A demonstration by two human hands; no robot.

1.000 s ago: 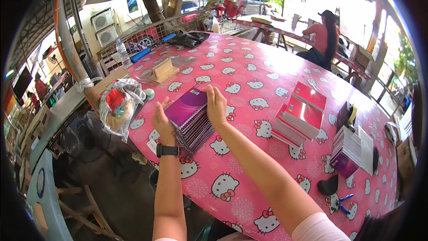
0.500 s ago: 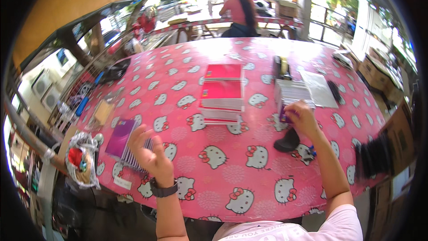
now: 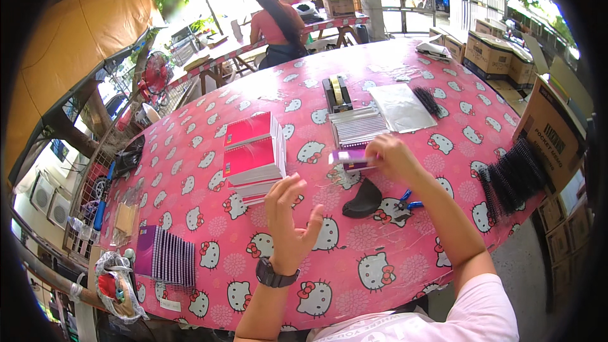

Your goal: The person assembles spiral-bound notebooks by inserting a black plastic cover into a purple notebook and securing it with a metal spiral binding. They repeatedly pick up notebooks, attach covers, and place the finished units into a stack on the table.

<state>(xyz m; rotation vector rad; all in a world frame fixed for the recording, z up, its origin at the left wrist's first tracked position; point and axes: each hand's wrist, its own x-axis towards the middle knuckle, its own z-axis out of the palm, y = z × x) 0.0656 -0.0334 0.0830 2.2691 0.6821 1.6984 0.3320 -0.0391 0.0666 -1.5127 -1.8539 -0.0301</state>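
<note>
My right hand (image 3: 391, 157) is closed on the end of a small purple notebook (image 3: 344, 156), which I hold tilted just over the near end of a row of spiral notebooks (image 3: 358, 128). The row shows mostly pale page edges, with a purple cover at its near end. My left hand (image 3: 290, 212), with a black watch on the wrist, is empty with fingers spread. It hovers by the near side of the stacked red notebooks (image 3: 249, 159). A black curved pad (image 3: 362, 199) and blue-handled pliers (image 3: 405, 204) lie below my right hand.
A stack of purple spiral notebooks (image 3: 166, 254) sits at the left. A tape dispenser (image 3: 337, 94), clear plastic sheets (image 3: 402, 107) and black binding coils (image 3: 427, 101) lie farther back. More coils (image 3: 514, 174) and cardboard boxes (image 3: 487, 52) are at the right. Another person (image 3: 277, 28) sits at a far table.
The view has turned right. My left hand has moved from beside the left purple stack toward the red notebooks. My right hand now has a purple notebook raised off the row.
</note>
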